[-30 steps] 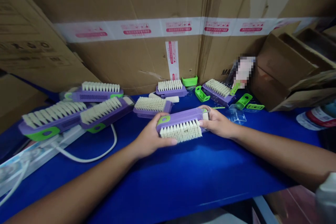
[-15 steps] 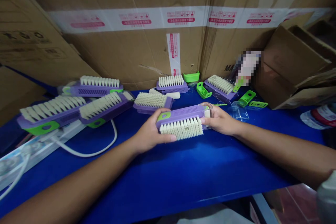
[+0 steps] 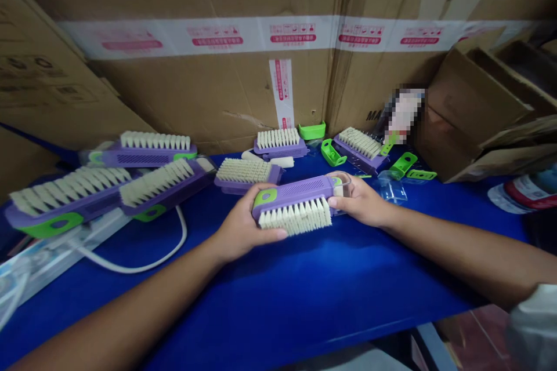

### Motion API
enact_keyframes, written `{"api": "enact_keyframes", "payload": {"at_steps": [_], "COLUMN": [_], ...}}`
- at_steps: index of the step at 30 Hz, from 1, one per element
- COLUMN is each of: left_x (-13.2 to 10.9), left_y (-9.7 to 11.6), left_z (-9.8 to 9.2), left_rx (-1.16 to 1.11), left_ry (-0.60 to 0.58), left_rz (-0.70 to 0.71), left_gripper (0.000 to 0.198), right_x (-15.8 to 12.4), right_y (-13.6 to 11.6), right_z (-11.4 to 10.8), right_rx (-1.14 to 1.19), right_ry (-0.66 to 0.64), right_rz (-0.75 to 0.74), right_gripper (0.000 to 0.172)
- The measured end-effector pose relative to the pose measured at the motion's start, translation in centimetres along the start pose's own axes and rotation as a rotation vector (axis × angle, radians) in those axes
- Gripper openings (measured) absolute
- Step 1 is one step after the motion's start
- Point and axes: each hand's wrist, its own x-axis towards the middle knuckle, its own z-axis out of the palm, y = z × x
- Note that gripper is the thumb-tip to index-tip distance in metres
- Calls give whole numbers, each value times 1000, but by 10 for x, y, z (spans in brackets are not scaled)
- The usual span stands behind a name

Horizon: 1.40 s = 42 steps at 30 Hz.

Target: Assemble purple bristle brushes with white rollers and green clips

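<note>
Between my hands, above the blue table (image 3: 278, 290), is a purple brush (image 3: 300, 190) with cream bristles facing me and a green piece at its left end. My left hand (image 3: 241, 223) is closed round that left end, its thumb along the bristles. At the brush's right end my right hand (image 3: 359, 200) grips the clear plastic part, with the thumb at the edge of the bristles. Behind the held brush lie another purple brush (image 3: 248, 171) and, farther back, one more (image 3: 278, 140).
Several purple brushes (image 3: 156, 182) lie at the left by a white power strip (image 3: 87, 232) with a cable. Green parts (image 3: 333, 153) and a clear plastic piece (image 3: 393, 186) lie back right. Cardboard boxes (image 3: 195, 87) stand behind. A bottle (image 3: 524, 191) is at the right.
The view has shifted slightly, so things on the table appear a little farther left and lower. Both hands keep their hold on the brush.
</note>
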Motion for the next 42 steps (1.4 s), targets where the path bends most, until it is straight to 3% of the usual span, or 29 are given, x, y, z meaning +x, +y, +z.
{"api": "enact_keyframes", "payload": {"at_steps": [17,42], "left_x": [-1,-2], "left_y": [-5,-2], "left_z": [-5,-3], "left_rx": [30,18], "left_ry": [-31,-37], "left_rz": [-11,-23], "left_gripper": [93,93], "right_x": [-2,-4], "right_y": [3,-1], "right_z": [2,4], "right_rx": [3,14], "right_ry": [-80,-67], "right_rz": [4,42], "right_gripper": [56,58]}}
